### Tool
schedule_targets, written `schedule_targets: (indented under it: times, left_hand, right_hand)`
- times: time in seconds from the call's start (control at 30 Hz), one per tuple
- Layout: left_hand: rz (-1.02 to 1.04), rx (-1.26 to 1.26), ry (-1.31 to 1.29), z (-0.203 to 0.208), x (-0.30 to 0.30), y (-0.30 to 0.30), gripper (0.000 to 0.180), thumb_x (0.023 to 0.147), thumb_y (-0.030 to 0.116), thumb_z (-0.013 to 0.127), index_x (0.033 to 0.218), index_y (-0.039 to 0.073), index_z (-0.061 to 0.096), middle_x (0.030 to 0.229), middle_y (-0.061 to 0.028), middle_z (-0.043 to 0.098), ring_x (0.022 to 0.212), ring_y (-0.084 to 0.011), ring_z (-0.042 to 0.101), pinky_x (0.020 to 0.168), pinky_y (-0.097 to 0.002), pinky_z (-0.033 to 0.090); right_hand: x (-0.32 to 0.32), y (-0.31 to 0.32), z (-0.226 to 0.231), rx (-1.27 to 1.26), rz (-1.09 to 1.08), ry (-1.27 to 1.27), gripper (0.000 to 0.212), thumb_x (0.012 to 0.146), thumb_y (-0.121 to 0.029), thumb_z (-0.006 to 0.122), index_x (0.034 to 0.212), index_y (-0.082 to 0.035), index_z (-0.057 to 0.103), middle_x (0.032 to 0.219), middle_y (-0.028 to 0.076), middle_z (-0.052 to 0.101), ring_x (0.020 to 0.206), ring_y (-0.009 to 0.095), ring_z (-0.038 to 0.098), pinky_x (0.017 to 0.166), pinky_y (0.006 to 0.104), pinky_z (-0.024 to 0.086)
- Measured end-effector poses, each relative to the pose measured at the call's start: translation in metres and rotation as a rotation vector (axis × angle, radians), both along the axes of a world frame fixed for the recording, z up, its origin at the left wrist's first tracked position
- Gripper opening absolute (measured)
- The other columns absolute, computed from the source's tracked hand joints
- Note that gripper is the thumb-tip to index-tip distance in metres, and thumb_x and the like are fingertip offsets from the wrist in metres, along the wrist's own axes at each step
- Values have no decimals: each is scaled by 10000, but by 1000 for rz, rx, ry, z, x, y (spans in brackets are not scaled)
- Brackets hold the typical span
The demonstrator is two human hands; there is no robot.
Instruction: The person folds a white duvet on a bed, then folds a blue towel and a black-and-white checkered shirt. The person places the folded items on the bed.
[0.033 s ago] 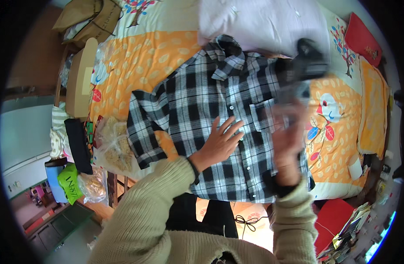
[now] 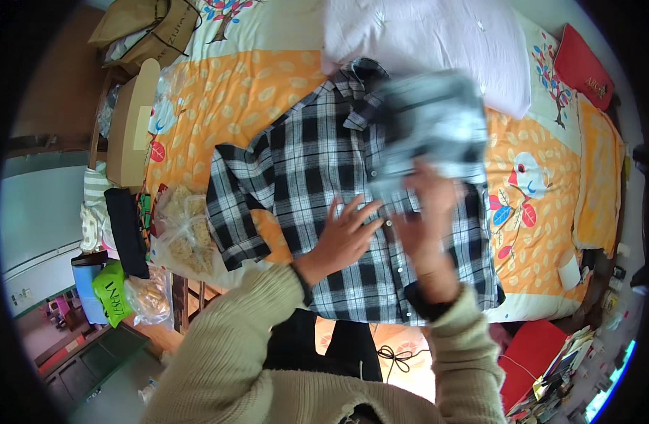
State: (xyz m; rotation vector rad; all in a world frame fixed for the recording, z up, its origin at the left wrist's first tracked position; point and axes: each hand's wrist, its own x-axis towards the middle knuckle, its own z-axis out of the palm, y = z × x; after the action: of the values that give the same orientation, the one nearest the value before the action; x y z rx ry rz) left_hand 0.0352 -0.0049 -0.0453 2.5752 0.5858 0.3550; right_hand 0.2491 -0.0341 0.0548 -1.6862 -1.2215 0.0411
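A black, white and grey plaid button-up shirt [image 2: 317, 205] lies front side up on the bed, its collar at the far end. Spread flat on the shirt front beside the buttons is my left hand [image 2: 343, 234], fingers apart. My right hand [image 2: 430, 212] is over the shirt's right half, blurred by motion. The shirt's right sleeve [image 2: 434, 116], also smeared, is lifted at that hand's fingertips and folded inward over the chest. The left sleeve [image 2: 236, 205] lies bent out to the side.
A pale pillow [image 2: 423, 49] lies beyond the collar on the orange patterned bedspread [image 2: 261, 85]. Along the left edge are a cardboard box [image 2: 130, 134], a brown paper bag [image 2: 144, 35] and a clear bag of food [image 2: 186, 226]. A yellow towel [image 2: 596, 177] lies far right.
My right hand has swung left, and the right sleeve has come inward with it from the shirt's outer edge over the chest. My left hand has shifted slightly left, still on the shirt.
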Motion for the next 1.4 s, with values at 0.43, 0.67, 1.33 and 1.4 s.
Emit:
schedule_targets:
  times: [0.43,0.67,1.33,1.4]
  left_hand:
    - [1216,-371,126,-41,-249,69,732,725,114,712,1358,-14,367,1280,-232,485,1191,-360,483,1008,-410,387]
    - [1290,-1104,-567,7,-260,81,388,870,-10,588,1248,-14,500,1124,-87,614,997,-185,598,890,-312,463]
    - [1174,-1539,-697,205,-256,51,376,935,91,521,1305,29,509,1245,-129,588,1146,-233,575,1003,-362,452]
    - [1163,-1485,-674,208,-232,44,353,961,105,510,1307,35,497,1214,-112,598,1121,-193,583,974,-339,469]
  right_hand:
    - [-129,-155,-116,-729,238,-64,469,736,-109,677,1185,-93,541,1291,142,515,1163,328,511,933,487,384]
    - [-20,-111,-124,-601,-58,-50,315,802,-39,622,1110,-8,565,1071,184,600,973,376,592,814,431,496]
    - [-270,-11,36,-394,856,435,1017,689,-276,843,1480,-105,228,1454,201,296,1355,385,297,1079,492,263]
    - [-267,0,45,-379,938,594,985,711,-245,829,1481,-101,233,1451,200,304,1355,378,309,1086,468,281]
